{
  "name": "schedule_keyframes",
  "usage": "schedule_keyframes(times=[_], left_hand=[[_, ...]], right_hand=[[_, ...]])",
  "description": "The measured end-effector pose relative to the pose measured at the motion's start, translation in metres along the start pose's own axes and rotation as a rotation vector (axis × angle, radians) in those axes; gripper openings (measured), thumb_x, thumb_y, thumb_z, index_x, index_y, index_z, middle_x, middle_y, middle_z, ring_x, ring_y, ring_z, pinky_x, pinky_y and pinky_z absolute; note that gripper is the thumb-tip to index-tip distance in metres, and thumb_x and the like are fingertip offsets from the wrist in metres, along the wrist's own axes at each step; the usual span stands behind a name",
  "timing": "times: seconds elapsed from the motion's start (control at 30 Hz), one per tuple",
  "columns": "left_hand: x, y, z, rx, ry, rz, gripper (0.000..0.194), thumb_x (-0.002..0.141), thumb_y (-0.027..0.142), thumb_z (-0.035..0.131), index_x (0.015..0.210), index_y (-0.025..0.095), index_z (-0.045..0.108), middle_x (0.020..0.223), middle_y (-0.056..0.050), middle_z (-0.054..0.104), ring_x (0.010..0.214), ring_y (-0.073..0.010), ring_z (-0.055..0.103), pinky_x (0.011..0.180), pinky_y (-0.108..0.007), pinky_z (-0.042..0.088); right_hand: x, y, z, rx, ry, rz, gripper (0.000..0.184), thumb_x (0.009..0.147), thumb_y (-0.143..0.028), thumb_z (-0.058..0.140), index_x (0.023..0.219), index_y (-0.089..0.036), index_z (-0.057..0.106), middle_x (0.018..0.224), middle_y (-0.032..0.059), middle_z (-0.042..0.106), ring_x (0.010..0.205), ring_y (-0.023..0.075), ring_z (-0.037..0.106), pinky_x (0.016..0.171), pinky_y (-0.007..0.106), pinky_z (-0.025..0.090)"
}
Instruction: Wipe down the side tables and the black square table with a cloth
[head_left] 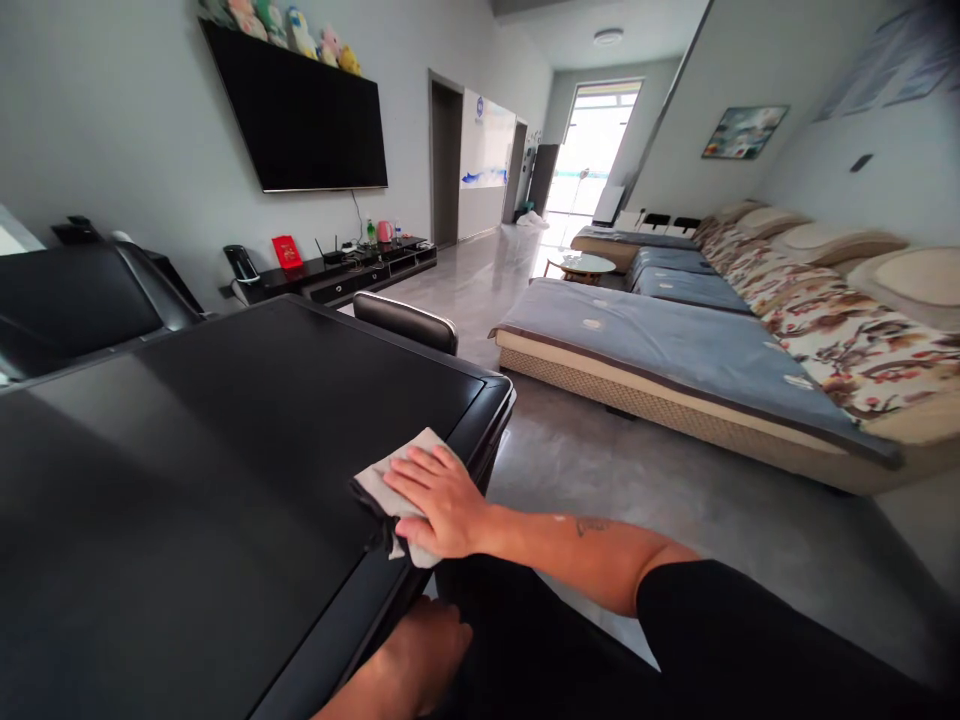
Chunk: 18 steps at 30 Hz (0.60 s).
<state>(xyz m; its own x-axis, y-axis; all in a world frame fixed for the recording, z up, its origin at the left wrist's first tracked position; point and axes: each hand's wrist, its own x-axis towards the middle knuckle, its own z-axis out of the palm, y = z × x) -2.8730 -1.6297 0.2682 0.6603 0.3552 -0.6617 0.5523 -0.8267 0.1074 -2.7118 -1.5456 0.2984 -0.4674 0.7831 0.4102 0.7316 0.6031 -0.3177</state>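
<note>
My right hand [442, 505] presses a light grey cloth [405, 470] onto the black table [247, 400], close to its right edge. The fingers lie along the cloth, with the thumb over a fold of it. Dark patches show at the cloth's lower left side. Below, beside the table's edge, my left hand [427, 645] is curled into a closed shape. Its fingertips are hidden, so whatever they may hold cannot be made out.
A black chair [405, 320] stands at the table's far side, and a larger black chair [75, 300] at the left. To the right is a long sofa [637, 340] with blue covers. A low black TV cabinet [337, 275] runs along the wall under a television [300, 110].
</note>
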Motion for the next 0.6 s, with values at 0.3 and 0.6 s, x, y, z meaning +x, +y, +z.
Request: schedule_keyframes(times=[0.3, 0.6], left_hand=[[0.010, -0.007, 0.011, 0.026, -0.020, 0.005, 0.047, 0.089, 0.024, 0.081, 0.135, 0.020, 0.078, 0.136, -0.021, 0.078, 0.125, -0.0459, 0.078, 0.105, -0.054, 0.062], [0.015, -0.003, 0.007, 0.025, -0.076, 0.022, 0.053, 0.092, 0.030, 0.077, 0.143, 0.017, 0.076, 0.138, -0.024, 0.078, 0.125, -0.0477, 0.079, 0.107, -0.060, 0.064]], right_hand=[[0.013, 0.056, -0.020, -0.006, -0.080, 0.017, 0.063, 0.119, -0.053, 0.054, 0.180, -0.037, 0.053, 0.186, 0.0010, 0.050, 0.177, 0.0301, 0.041, 0.150, 0.059, 0.026], [0.054, 0.224, -0.091, -0.303, -0.088, 0.606, 0.066, 0.121, -0.049, 0.039, 0.178, -0.021, 0.055, 0.193, 0.0123, 0.037, 0.183, 0.0397, 0.020, 0.147, 0.074, 0.014]])
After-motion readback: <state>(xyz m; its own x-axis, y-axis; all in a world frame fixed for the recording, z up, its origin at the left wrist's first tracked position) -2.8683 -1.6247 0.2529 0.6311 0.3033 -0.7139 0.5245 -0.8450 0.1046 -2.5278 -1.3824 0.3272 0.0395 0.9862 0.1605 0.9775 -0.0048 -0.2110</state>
